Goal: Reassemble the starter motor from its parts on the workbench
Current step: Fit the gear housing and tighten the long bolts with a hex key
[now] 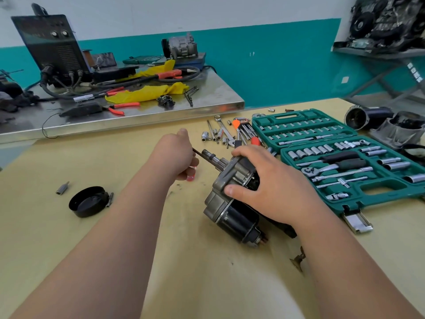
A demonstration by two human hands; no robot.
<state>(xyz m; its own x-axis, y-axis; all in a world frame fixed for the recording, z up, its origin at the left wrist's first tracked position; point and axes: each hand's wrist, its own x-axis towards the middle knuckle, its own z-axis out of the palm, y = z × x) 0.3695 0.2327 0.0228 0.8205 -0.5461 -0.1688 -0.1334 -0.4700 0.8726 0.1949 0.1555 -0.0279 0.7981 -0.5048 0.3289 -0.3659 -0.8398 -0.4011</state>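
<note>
- The starter motor (pixel 232 199) lies on its side on the counter (pixel 195 272), right in front of me. Its black body points toward me and its output shaft (pixel 212 158) points away to the left.
- My right hand (pixel 264 180) grips the grey gear-end casting, with the thumb on the near face and the fingers curled over the top. I judge this hand's job is to stop the motor rolling, so I should press it down into the counter and not lift it.
- My left hand (pixel 177 155) is curled round the pink handle of a thin screwdriver (pixel 196 151). The blade tip sits against the shaft, just beside a dark collar.
- The step looks like seating or prying a small ring on that shaft. Short, controlled levering is best, with the tip low against the metal. A slip would send the blade toward my right fingers.
- The black cap (pixel 88 201) sits to the left, well apart from the motor, with a loose bit (pixel 62 188) near it. It probably goes on later.
- The open socket set (pixel 391 184) lies to the right, with loose sockets and wrenches (pixel 220 134) beyond the shaft.
- Far right, a black cylindrical housing (pixel 365 117) and a grey housing (pixel 400 132) wait, so the task seems partway done.
</note>
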